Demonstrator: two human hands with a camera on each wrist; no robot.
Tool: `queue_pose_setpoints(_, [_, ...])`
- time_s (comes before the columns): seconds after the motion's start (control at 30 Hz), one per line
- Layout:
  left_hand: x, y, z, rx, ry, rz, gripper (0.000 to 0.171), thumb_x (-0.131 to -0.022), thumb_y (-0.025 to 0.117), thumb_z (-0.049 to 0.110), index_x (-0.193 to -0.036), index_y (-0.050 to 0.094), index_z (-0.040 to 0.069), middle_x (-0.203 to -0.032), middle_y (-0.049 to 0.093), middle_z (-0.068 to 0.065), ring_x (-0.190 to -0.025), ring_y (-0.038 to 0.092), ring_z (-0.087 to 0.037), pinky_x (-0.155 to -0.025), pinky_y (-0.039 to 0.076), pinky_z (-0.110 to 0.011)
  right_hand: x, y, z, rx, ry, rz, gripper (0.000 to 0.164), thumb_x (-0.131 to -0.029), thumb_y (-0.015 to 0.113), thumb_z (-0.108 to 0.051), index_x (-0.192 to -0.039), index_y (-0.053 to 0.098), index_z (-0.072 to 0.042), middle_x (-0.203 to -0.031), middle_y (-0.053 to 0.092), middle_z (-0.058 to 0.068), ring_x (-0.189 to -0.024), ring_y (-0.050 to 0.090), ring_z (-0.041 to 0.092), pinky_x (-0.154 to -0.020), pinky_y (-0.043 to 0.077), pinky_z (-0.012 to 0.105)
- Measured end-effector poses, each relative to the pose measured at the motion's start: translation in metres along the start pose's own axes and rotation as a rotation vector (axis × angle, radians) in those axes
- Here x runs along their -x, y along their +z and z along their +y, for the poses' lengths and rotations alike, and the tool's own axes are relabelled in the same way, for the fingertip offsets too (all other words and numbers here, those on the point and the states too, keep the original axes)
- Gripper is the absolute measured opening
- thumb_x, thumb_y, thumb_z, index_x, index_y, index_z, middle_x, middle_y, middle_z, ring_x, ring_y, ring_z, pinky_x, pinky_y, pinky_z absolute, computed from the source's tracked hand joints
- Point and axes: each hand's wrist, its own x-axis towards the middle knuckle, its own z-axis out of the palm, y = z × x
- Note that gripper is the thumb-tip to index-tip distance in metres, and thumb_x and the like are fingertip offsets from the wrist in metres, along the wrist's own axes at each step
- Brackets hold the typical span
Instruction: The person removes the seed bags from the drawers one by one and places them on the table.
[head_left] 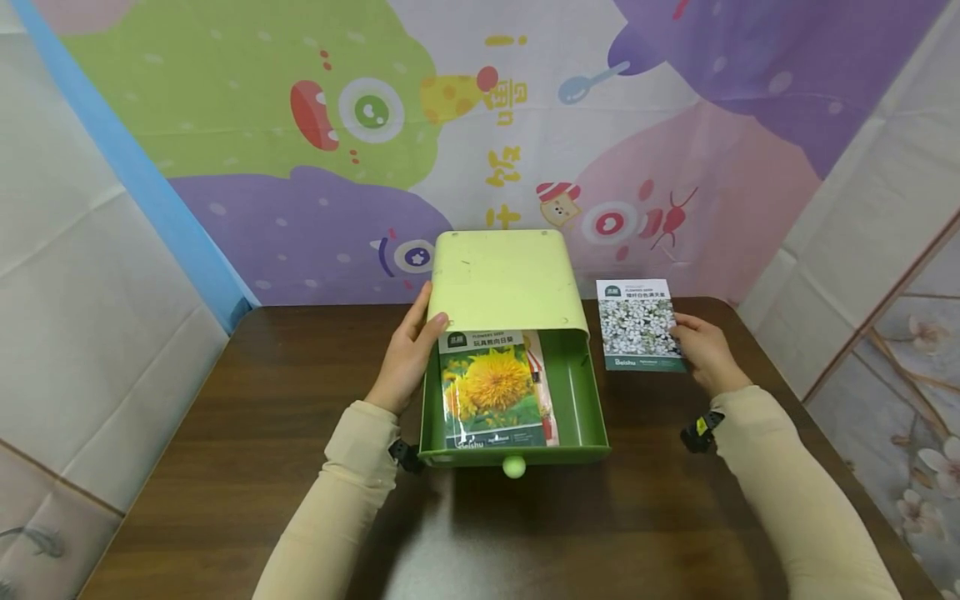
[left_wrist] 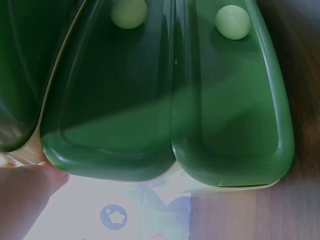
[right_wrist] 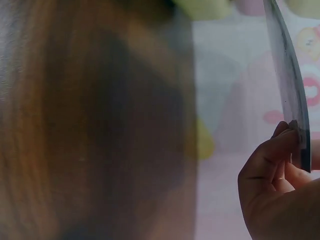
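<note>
A small cabinet (head_left: 506,275) with a pale green casing stands on the table, its top green drawer (head_left: 573,400) pulled out. Inside lies a seed packet with a yellow sunflower picture (head_left: 491,392), overlapping another red-and-white item (head_left: 550,408). My left hand (head_left: 405,358) rests against the casing's left side, fingers extended along it and thumb at the top front edge. To the right of the cabinet, my right hand (head_left: 705,350) pinches a seed packet with white flowers (head_left: 639,325) by its right edge, held up above the table. The right wrist view shows that packet (right_wrist: 292,75) edge-on between thumb and fingers.
Two closed drawers (left_wrist: 115,100) with round pale knobs (left_wrist: 232,22) sit below the pulled-out one. A cartoon-print cloth (head_left: 300,225) hangs right behind the brown table (head_left: 292,417). Pale panels (head_left: 885,250) flank both sides.
</note>
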Motion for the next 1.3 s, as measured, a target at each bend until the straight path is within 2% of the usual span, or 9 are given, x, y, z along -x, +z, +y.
queue_pose_setpoints(0.1, [0.000, 0.000, 0.000, 0.006, -0.004, -0.002, 0.063, -0.102, 0.050, 0.041, -0.155, 0.016, 0.042, -0.162, 0.014, 0.018, -0.151, 0.015, -0.010, -0.123, 0.021, -0.042, -0.002, 0.005, 0.010, 0.052, 0.013, -0.027, 0.052, -0.104, 0.037, -0.020, -0.153, 0.032, -0.004, -0.152, 0.034, 0.022, -0.107, 0.045, 0.015, -0.065, 0.045, 0.016])
queue_pose_setpoints(0.2, [0.001, 0.001, 0.000, 0.010, -0.003, -0.004, 0.063, -0.102, 0.050, 0.041, -0.155, 0.016, 0.042, -0.162, 0.013, 0.018, -0.151, 0.015, -0.011, -0.123, 0.021, -0.042, -0.005, 0.011, 0.019, 0.061, 0.038, -0.050, 0.052, -0.104, 0.036, -0.017, -0.153, 0.031, -0.003, -0.155, 0.031, 0.023, -0.118, 0.042, 0.024, -0.073, 0.046, 0.020])
queue_pose_setpoints(0.3, [0.001, 0.001, 0.000, 0.010, 0.004, -0.001, 0.064, -0.101, 0.051, 0.042, -0.155, 0.016, 0.042, -0.163, 0.013, 0.017, -0.151, 0.016, -0.011, -0.122, 0.022, -0.041, -0.007, 0.018, 0.024, 0.068, 0.049, -0.079, 0.052, -0.103, 0.035, -0.015, -0.154, 0.029, -0.002, -0.157, 0.027, 0.023, -0.132, 0.037, 0.032, -0.093, 0.047, 0.033])
queue_pose_setpoints(0.4, [0.000, 0.001, 0.000, 0.009, 0.014, -0.003, 0.064, -0.101, 0.051, 0.043, -0.155, 0.016, 0.041, -0.163, 0.013, 0.016, -0.151, 0.016, -0.011, -0.122, 0.022, -0.041, -0.009, 0.024, 0.028, 0.070, 0.063, -0.107, 0.053, -0.103, 0.035, -0.014, -0.154, 0.026, -0.002, -0.160, 0.022, 0.023, -0.144, 0.026, 0.037, -0.111, 0.036, 0.049])
queue_pose_setpoints(0.47, [0.000, 0.000, 0.000, 0.012, 0.018, -0.005, 0.064, -0.101, 0.051, 0.042, -0.155, 0.015, 0.040, -0.163, 0.013, 0.015, -0.151, 0.016, -0.012, -0.123, 0.022, -0.042, -0.010, 0.028, 0.029, 0.070, 0.079, -0.122, 0.053, -0.104, 0.035, -0.014, -0.155, 0.025, -0.004, -0.161, 0.020, 0.023, -0.147, 0.021, 0.039, -0.117, 0.028, 0.055])
queue_pose_setpoints(0.6, [0.000, 0.000, -0.001, 0.010, 0.020, -0.008, 0.064, -0.102, 0.050, 0.041, -0.156, 0.015, 0.039, -0.163, 0.013, 0.015, -0.151, 0.015, -0.012, -0.123, 0.021, -0.043, -0.013, 0.035, 0.033, 0.075, 0.097, -0.126, 0.054, -0.104, 0.035, -0.014, -0.155, 0.024, -0.004, -0.161, 0.019, 0.023, -0.147, 0.020, 0.041, -0.117, 0.026, 0.059])
queue_pose_setpoints(0.77, [-0.001, 0.000, -0.002, 0.001, 0.016, -0.004, 0.063, -0.102, 0.050, 0.041, -0.155, 0.016, 0.040, -0.163, 0.014, 0.016, -0.151, 0.015, -0.011, -0.123, 0.021, -0.042, -0.017, 0.042, 0.036, 0.073, 0.088, -0.117, 0.053, -0.103, 0.037, -0.012, -0.154, 0.027, -0.003, -0.159, 0.024, 0.024, -0.145, 0.025, 0.040, -0.116, 0.029, 0.055])
queue_pose_setpoints(1.0, [0.001, 0.000, -0.001, 0.006, 0.017, -0.012, 0.065, -0.102, 0.050, 0.042, -0.156, 0.015, 0.038, -0.163, 0.013, 0.016, -0.151, 0.014, -0.010, -0.123, 0.021, -0.041, -0.017, 0.047, 0.040, 0.126, 0.078, -0.112, 0.052, -0.102, 0.036, -0.010, -0.152, 0.029, 0.002, -0.156, 0.028, 0.028, -0.142, 0.030, 0.042, -0.113, 0.034, 0.054])
queue_pose_setpoints(1.3, [0.000, 0.000, 0.000, -0.002, 0.014, -0.011, 0.065, -0.101, 0.050, 0.044, -0.156, 0.014, 0.039, -0.163, 0.012, 0.016, -0.151, 0.013, -0.009, -0.123, 0.021, -0.041, -0.012, 0.049, 0.041, 0.248, 0.060, -0.083, 0.048, -0.101, 0.041, -0.011, -0.145, 0.039, 0.010, -0.146, 0.039, 0.032, -0.127, 0.046, 0.043, -0.098, 0.046, 0.051])
